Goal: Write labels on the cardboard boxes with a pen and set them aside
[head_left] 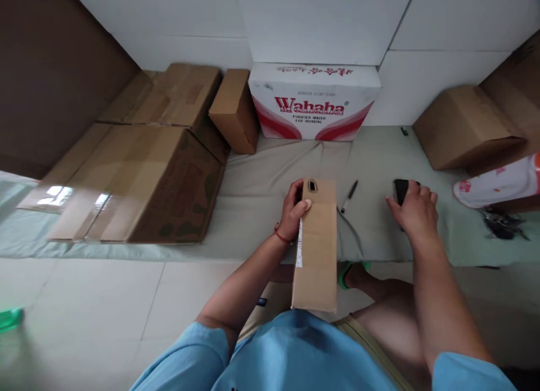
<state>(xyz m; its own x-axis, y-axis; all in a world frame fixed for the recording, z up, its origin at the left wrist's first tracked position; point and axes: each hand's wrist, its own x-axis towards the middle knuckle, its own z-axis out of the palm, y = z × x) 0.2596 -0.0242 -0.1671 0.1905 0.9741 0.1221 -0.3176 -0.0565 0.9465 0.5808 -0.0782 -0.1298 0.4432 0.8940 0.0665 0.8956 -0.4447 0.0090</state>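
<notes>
My left hand (294, 211) grips a long, narrow cardboard box (318, 250) by its left side near the far end, the thumb lying on its top. That face has a small dark rectangular spot ringed by a drawn line, and a white label runs along the side. The near end of the box reaches over my lap. Off to the right, my right hand (415, 211) has its fingers curled over a flat black object (401, 189) on the cloth; most of it is hidden, so its kind is unclear. Between the two lies a black-and-white pen (350, 195).
Large taped cartons (139, 171) stand at left, beside a small brown box (236, 109). A white-and-red Wahaha carton (314, 104) leans at the wall. On the right are a brown box (459, 126), a white patterned roll (498, 180) and a dark tangled bundle (504, 225).
</notes>
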